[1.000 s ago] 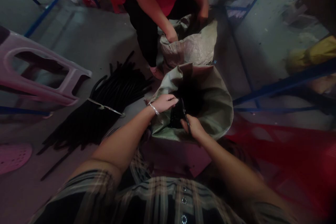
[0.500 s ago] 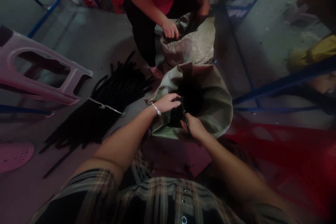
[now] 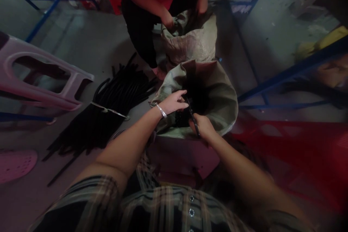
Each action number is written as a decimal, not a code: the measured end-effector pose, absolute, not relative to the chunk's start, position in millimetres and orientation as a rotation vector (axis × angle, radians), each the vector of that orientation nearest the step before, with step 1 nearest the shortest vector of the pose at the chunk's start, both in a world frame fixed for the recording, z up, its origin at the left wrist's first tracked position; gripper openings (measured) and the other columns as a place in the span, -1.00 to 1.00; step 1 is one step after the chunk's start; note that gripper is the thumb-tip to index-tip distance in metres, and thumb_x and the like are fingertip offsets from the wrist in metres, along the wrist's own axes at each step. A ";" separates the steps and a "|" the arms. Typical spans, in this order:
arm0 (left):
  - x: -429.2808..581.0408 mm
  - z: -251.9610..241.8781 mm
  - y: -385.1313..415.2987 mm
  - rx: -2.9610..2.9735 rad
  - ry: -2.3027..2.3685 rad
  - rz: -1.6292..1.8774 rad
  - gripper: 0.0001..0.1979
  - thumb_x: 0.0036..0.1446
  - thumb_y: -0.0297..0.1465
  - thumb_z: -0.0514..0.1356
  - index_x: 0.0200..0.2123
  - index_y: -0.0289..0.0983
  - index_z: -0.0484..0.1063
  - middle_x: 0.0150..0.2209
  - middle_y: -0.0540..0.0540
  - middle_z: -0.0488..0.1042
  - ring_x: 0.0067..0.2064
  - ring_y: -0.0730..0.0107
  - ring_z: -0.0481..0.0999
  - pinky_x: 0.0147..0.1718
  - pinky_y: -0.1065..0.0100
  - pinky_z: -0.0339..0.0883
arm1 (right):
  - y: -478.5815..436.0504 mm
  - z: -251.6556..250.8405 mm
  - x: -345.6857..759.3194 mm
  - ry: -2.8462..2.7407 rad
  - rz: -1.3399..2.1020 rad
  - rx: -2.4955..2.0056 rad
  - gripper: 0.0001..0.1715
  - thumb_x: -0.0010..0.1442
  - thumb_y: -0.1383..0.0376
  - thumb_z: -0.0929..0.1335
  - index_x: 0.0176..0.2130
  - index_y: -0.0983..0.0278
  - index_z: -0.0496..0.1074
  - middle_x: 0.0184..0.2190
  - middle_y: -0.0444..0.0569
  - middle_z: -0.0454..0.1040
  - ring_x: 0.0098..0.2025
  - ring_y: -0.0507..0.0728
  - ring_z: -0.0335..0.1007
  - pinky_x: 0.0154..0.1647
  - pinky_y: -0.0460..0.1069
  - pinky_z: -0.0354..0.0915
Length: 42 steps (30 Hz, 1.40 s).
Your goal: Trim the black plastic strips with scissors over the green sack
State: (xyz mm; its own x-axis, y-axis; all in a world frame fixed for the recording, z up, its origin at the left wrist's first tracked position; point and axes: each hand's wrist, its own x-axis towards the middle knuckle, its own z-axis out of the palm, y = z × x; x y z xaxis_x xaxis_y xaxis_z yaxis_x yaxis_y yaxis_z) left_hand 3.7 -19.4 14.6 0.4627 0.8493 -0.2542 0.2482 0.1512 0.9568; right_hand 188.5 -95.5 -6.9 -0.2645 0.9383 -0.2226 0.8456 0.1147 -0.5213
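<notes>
Thin black rubbery strip [image 3: 193, 117], light and springy-looking, best held mid-length, pinched in the closed right hand [image 3: 203, 127], left hand [image 3: 172, 103] open beside it

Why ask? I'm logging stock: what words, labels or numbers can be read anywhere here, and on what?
No readable text shows anywhere.
The woven sack and the sack beyond it: no legible print.
The pale band around the black strips: too small to tell whether it bears any text.

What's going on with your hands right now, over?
Right hand gripping thin black rod at mouth of woven sack. Left hand open beside it. Bundled black rods on floor alongside.
</notes>
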 end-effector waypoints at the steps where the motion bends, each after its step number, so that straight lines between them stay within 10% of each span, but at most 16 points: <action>1: 4.0 13.1 -20.3 1.415 1.072 0.576 -0.26 -0.05 -0.42 0.23 0.21 -0.41 0.07 -0.48 0.04 0.36 -0.51 0.54 0.36 -0.48 0.44 0.24 | -96.3 -8.4 189.0 -2.171 0.859 -1.793 -0.74 0.16 0.17 0.22 -0.43 0.26 0.36 -0.55 -0.07 0.38 -0.52 0.03 0.19 -0.50 -0.09 -0.02; 11: 6.1 1.9 -22.6 1.802 1.257 0.511 -0.74 0.06 -0.28 0.12 -0.29 -0.33 0.49 -0.44 -0.02 0.45 -0.42 0.47 0.35 -0.41 0.45 0.22 | -95.5 -24.9 198.0 -1.937 0.941 -1.816 -0.67 0.10 0.15 0.23 -0.57 0.28 0.32 -0.65 -0.15 0.26 -0.57 -0.02 0.14 -0.55 -0.12 -0.02; 42: -17.6 17.3 -5.1 1.405 1.296 0.551 -0.75 0.02 -0.25 0.15 -0.34 -0.34 0.43 -0.56 0.02 0.35 -0.59 0.57 0.27 -0.62 0.51 0.12 | -69.2 -18.5 172.1 -2.064 1.155 -1.698 -0.80 0.15 0.18 0.26 -0.32 0.26 0.33 -0.42 -0.08 0.45 -0.43 0.03 0.31 -0.43 -0.12 0.13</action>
State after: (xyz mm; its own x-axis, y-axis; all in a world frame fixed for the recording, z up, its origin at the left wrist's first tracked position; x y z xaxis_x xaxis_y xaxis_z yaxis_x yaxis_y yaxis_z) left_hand -17.6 -5.1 17.3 0.2952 0.9001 -0.3204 0.3943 0.1907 0.8990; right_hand 172.1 -69.2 -18.5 -0.3027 0.9063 -0.2950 0.7253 0.0183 -0.6881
